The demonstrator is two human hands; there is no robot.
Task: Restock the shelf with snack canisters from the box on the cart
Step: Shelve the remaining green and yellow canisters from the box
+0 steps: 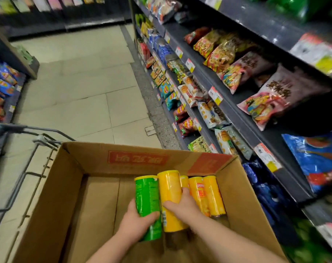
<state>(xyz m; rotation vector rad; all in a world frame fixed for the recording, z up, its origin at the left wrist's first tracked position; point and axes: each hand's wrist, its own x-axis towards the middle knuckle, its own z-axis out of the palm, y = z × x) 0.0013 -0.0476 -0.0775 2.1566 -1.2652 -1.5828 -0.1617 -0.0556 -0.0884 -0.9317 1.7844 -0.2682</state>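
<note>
A metal cart (9, 128) at left carries an open cardboard box (53, 205). Inside the box, the left hand (136, 223) has its fingers (152, 215) curled round a green canister (148, 196). Just beside it, the right hand (182, 205) wraps its fingers (185, 191) round a yellow canister (170, 186). More yellow canisters (209, 194) lie further right in the box. Snack-filled shelves (228, 111) stand at right.

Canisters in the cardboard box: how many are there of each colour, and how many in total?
green canister: 1, held by the left hand
yellow canisters: 4, one held by the right hand, one mostly hidden behind it
Total: 5
</note>
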